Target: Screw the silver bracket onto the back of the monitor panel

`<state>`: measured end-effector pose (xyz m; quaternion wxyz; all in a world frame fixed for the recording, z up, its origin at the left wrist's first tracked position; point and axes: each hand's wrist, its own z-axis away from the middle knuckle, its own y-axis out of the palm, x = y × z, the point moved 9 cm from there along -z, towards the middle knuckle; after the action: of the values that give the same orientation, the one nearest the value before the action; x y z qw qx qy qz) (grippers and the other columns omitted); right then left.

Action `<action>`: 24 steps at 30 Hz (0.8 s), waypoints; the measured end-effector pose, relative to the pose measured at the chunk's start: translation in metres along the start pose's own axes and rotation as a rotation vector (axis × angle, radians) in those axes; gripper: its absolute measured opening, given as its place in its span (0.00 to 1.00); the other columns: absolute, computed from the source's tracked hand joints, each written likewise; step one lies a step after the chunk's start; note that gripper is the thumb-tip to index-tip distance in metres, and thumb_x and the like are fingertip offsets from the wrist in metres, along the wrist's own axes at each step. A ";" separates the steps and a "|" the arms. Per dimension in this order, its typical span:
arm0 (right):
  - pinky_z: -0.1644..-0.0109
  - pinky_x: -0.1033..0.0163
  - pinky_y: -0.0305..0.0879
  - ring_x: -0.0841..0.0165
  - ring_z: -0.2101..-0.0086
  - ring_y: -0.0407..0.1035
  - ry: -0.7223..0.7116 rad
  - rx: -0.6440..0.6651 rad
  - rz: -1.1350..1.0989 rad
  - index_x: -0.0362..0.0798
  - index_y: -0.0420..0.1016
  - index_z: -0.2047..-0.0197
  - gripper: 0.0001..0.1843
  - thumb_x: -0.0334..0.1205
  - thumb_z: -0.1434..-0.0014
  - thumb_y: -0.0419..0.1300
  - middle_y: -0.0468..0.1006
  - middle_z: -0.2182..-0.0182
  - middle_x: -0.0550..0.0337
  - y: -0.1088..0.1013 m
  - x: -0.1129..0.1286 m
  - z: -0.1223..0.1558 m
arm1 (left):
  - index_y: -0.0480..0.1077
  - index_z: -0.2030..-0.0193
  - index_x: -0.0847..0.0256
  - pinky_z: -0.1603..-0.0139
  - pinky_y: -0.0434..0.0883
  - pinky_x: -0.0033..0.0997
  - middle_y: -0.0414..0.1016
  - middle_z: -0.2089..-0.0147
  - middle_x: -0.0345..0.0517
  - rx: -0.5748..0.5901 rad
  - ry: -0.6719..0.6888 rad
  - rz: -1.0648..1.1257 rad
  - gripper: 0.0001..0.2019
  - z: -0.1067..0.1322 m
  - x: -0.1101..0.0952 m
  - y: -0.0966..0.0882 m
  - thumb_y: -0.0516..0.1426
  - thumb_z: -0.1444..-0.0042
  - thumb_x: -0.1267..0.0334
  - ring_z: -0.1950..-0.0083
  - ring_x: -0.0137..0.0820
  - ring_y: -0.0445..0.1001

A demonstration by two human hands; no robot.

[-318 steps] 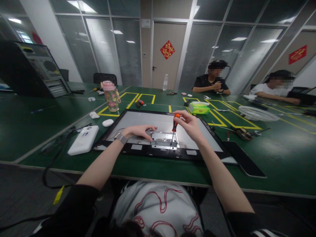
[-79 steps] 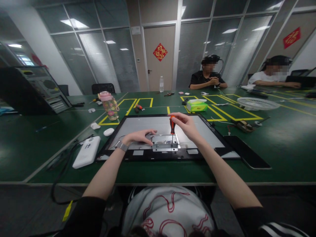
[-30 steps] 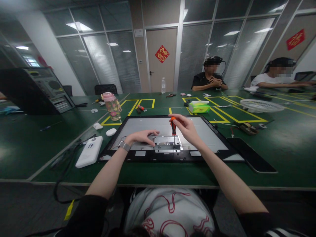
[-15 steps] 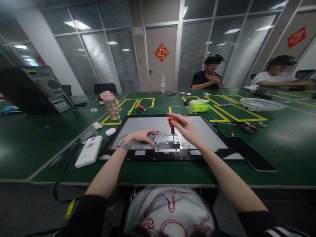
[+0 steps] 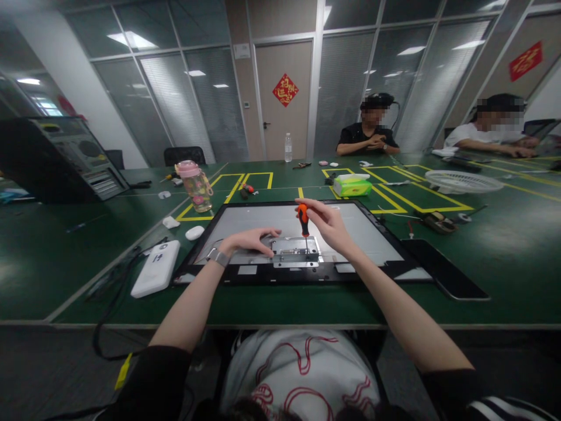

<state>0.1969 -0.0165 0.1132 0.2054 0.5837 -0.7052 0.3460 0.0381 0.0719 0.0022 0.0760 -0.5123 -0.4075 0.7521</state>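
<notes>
My right hand (image 5: 326, 225) grips an orange and black screwdriver (image 5: 303, 221) by its handle. The screwdriver stands nearly upright, its tip down at the right part of a silver metal bracket (image 5: 295, 263). That bracket lies on a large flat panel (image 5: 363, 234) with a grey face and a black frame, near its front edge. At the bracket's left side rests my left hand (image 5: 252, 240), fingers spread, thumb by the bracket's edge. A watch with a metal-looking band (image 5: 218, 256) is on my left wrist.
Left of the panel lie a white power bank (image 5: 156, 269), a white oval case (image 5: 194, 233) and a pink-lidded bottle (image 5: 195, 187). A black phone-like slab (image 5: 447, 272) lies to the right. Behind are a green tissue pack (image 5: 352, 186) and a white fan grille (image 5: 463, 182). Two people sit across.
The view has shifted slightly. My hands and the screwdriver keep about the same place on the bracket. Across the table, the person in black has lowered their hands.
</notes>
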 end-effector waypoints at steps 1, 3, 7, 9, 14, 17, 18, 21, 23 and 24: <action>0.50 0.54 0.66 0.63 0.58 0.71 0.005 -0.008 -0.001 0.53 0.75 0.49 0.15 0.44 0.37 0.55 0.77 0.58 0.56 0.000 -0.001 0.000 | 0.67 0.46 0.53 0.31 0.48 0.42 0.54 0.30 0.46 -0.002 0.000 -0.001 0.31 0.000 0.000 0.000 0.67 0.58 0.51 0.30 0.43 0.53; 0.51 0.54 0.67 0.65 0.61 0.71 0.000 -0.030 -0.002 0.53 0.76 0.52 0.13 0.43 0.40 0.58 0.77 0.59 0.56 -0.001 0.000 0.000 | 0.67 0.46 0.53 0.31 0.48 0.42 0.54 0.30 0.45 -0.003 0.000 -0.001 0.31 0.000 0.001 0.000 0.67 0.58 0.51 0.30 0.43 0.53; 0.55 0.57 0.68 0.67 0.63 0.70 -0.006 -0.061 -0.083 0.52 0.77 0.60 0.09 0.42 0.46 0.64 0.75 0.61 0.59 -0.004 0.002 -0.001 | 0.66 0.45 0.53 0.31 0.49 0.41 0.53 0.30 0.45 0.002 0.004 0.000 0.32 -0.001 0.001 0.000 0.67 0.57 0.51 0.30 0.42 0.53; 0.58 0.58 0.68 0.68 0.66 0.70 0.035 -0.046 -0.145 0.52 0.76 0.61 0.08 0.43 0.45 0.64 0.75 0.65 0.60 -0.004 -0.003 -0.001 | 0.66 0.44 0.53 0.31 0.49 0.41 0.53 0.30 0.45 0.002 0.003 0.002 0.32 -0.001 0.002 0.000 0.67 0.58 0.51 0.30 0.42 0.52; 0.51 0.55 0.66 0.65 0.60 0.72 0.098 0.036 -0.244 0.53 0.76 0.53 0.12 0.44 0.37 0.56 0.78 0.65 0.59 0.000 -0.013 -0.001 | 0.66 0.45 0.53 0.31 0.49 0.41 0.54 0.30 0.45 0.004 -0.002 0.015 0.31 0.000 0.002 0.001 0.67 0.57 0.51 0.30 0.42 0.52; 0.49 0.53 0.66 0.64 0.58 0.72 0.109 0.041 -0.231 0.53 0.75 0.50 0.14 0.44 0.36 0.54 0.78 0.63 0.57 0.001 -0.013 -0.001 | 0.66 0.45 0.53 0.31 0.50 0.42 0.54 0.30 0.45 0.006 -0.002 0.014 0.31 0.000 0.002 0.001 0.67 0.57 0.51 0.30 0.42 0.53; 0.50 0.53 0.66 0.64 0.59 0.72 0.106 0.025 -0.208 0.53 0.75 0.51 0.14 0.44 0.37 0.55 0.78 0.63 0.57 0.000 -0.012 -0.001 | 0.66 0.45 0.53 0.31 0.50 0.42 0.54 0.30 0.45 0.005 -0.002 0.009 0.31 0.000 0.002 0.001 0.67 0.57 0.51 0.30 0.42 0.53; 0.53 0.55 0.67 0.65 0.62 0.70 0.049 -0.081 -0.083 0.53 0.78 0.58 0.10 0.43 0.43 0.62 0.75 0.64 0.58 -0.009 -0.006 -0.001 | 0.66 0.44 0.52 0.31 0.49 0.42 0.54 0.30 0.45 0.001 0.003 -0.003 0.32 0.000 0.002 0.000 0.67 0.57 0.51 0.30 0.42 0.53; 0.54 0.56 0.67 0.65 0.63 0.69 -0.001 -0.147 0.007 0.52 0.79 0.62 0.08 0.43 0.47 0.65 0.74 0.64 0.59 -0.014 -0.001 -0.001 | 0.66 0.45 0.52 0.31 0.49 0.42 0.54 0.30 0.45 0.001 0.008 -0.004 0.32 0.000 0.001 0.000 0.67 0.57 0.51 0.30 0.42 0.53; 0.54 0.56 0.66 0.65 0.62 0.69 -0.015 -0.158 0.036 0.52 0.79 0.63 0.07 0.43 0.46 0.65 0.73 0.64 0.58 -0.015 0.001 -0.001 | 0.66 0.45 0.52 0.31 0.49 0.42 0.54 0.30 0.45 0.001 0.008 -0.005 0.31 0.000 0.001 0.000 0.67 0.57 0.51 0.30 0.42 0.53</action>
<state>0.2115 -0.0175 0.1183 0.2391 0.5555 -0.7424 0.2884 0.0378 0.0723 0.0017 0.0800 -0.5142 -0.4082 0.7501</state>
